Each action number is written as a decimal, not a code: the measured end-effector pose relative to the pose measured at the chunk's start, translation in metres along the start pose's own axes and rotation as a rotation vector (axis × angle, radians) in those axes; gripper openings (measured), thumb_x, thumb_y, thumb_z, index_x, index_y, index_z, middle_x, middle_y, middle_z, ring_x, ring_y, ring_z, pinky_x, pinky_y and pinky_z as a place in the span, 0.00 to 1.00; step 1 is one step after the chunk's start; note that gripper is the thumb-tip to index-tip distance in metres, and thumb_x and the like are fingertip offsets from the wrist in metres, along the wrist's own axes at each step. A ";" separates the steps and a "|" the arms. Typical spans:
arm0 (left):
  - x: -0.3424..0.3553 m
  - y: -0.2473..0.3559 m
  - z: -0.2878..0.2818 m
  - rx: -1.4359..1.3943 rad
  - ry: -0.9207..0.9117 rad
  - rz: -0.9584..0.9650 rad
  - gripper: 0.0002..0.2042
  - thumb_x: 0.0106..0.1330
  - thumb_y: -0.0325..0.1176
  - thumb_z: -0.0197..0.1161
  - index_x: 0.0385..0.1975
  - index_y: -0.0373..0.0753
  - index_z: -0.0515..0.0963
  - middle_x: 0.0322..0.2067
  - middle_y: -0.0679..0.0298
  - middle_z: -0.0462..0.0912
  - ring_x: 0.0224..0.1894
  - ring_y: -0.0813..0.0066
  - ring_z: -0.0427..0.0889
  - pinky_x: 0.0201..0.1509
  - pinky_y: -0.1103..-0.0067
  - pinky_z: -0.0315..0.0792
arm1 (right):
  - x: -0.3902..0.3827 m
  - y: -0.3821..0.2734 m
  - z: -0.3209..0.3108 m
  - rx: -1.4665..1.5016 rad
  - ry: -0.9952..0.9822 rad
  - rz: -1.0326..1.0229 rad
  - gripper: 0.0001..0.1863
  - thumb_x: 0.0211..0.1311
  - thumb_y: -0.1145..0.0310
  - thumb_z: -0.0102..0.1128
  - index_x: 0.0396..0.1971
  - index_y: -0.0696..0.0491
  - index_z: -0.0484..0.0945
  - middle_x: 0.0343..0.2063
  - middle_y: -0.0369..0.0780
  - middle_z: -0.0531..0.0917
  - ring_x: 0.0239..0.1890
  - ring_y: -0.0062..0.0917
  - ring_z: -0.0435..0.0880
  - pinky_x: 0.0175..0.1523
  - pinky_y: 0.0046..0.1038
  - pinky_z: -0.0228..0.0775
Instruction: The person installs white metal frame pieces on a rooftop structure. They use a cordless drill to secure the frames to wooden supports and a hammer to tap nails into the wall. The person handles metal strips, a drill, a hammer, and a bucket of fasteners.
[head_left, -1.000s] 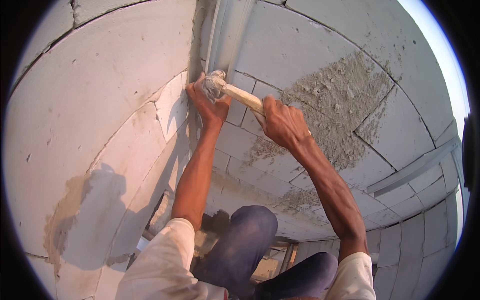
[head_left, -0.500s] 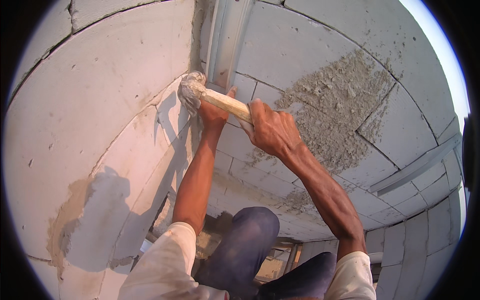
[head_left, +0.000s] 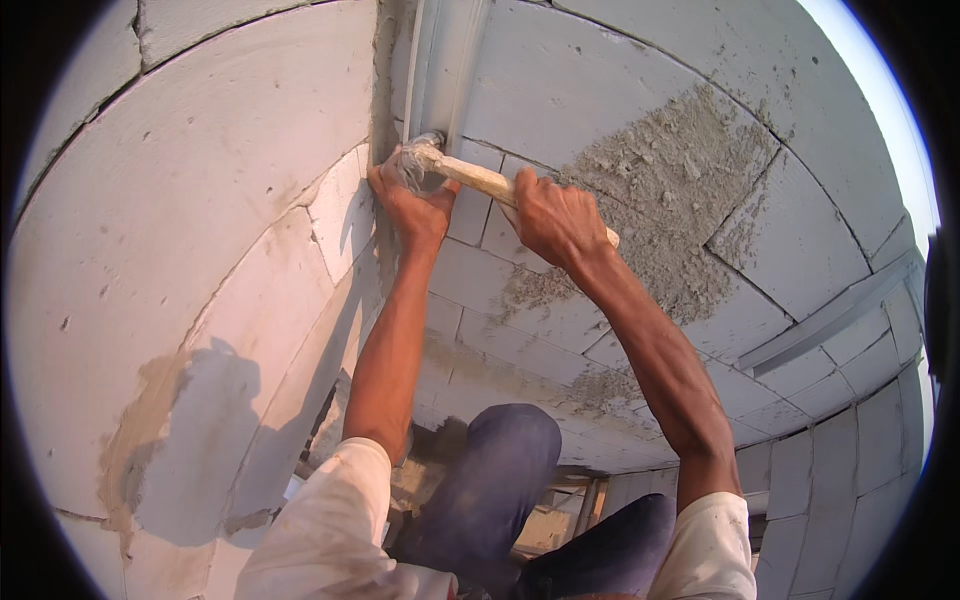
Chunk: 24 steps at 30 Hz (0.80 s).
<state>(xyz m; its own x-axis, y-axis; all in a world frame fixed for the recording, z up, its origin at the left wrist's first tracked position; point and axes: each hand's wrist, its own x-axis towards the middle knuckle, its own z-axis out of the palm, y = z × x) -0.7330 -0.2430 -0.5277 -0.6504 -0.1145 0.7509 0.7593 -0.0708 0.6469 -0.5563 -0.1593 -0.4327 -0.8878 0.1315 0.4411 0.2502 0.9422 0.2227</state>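
Note:
My right hand (head_left: pixel 562 222) grips the wooden handle of a hammer (head_left: pixel 480 180), whose butt sticks out past my little-finger side. The hammer's grey, caked-looking head is at the lower end of an upright metal channel (head_left: pixel 440 75) in the wall corner. Just under that end, my left hand (head_left: pixel 413 208) is raised with its fingers and thumb curled to either side of the hammer head. The head covers what lies between those fingers. Whether the head touches the channel or my fingers cannot be made out.
Pale block walls (head_left: pixel 250 130) meet at the corner on my left. Rough grey mortar (head_left: pixel 670 190) is smeared over the blocks at right. A second metal channel (head_left: pixel 830 320) lies against the wall farther right. My bent knees (head_left: pixel 515 450) are below.
The hammer has swung up and to the right, from beside the corner onto the channel's lower end. My left hand's fingers now show left of the hammer head. The view has shifted slightly.

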 end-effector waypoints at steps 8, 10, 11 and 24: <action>-0.004 -0.017 -0.029 0.061 -0.076 0.127 0.33 0.61 0.35 0.72 0.60 0.27 0.63 0.55 0.50 0.64 0.51 0.60 0.66 0.58 0.64 0.66 | -0.059 -0.027 -0.045 0.311 0.009 0.129 0.16 0.72 0.60 0.62 0.42 0.58 0.70 0.22 0.48 0.84 0.22 0.41 0.88 0.28 0.44 0.78; -0.008 -0.007 -0.027 -0.223 -0.031 0.052 0.23 0.69 0.35 0.62 0.57 0.28 0.67 0.54 0.56 0.66 0.45 0.70 0.64 0.51 0.71 0.66 | -0.088 -0.016 -0.056 0.412 0.016 0.209 0.17 0.73 0.60 0.62 0.43 0.59 0.70 0.22 0.48 0.84 0.23 0.41 0.87 0.29 0.43 0.77; -0.003 0.007 -0.023 -0.400 -0.081 -0.052 0.19 0.71 0.34 0.60 0.55 0.28 0.69 0.52 0.58 0.68 0.43 0.73 0.64 0.50 0.73 0.65 | -0.104 -0.007 -0.062 0.449 0.014 0.257 0.17 0.74 0.60 0.62 0.44 0.59 0.71 0.23 0.48 0.84 0.24 0.41 0.87 0.30 0.42 0.77; 0.095 0.078 -0.015 -0.355 0.075 -0.071 0.15 0.65 0.40 0.76 0.46 0.39 0.90 0.34 0.72 0.75 0.35 0.82 0.71 0.41 0.81 0.70 | -0.175 0.017 -0.065 0.885 0.001 0.575 0.20 0.77 0.55 0.59 0.38 0.60 0.74 0.20 0.37 0.76 0.24 0.18 0.75 0.30 0.29 0.69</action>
<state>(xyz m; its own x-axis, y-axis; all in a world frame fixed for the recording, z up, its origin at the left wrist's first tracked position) -0.7355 -0.2746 -0.4080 -0.7083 -0.1682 0.6856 0.6808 -0.4193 0.6006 -0.3709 -0.1863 -0.4493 -0.7243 0.6302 0.2796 0.2618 0.6267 -0.7340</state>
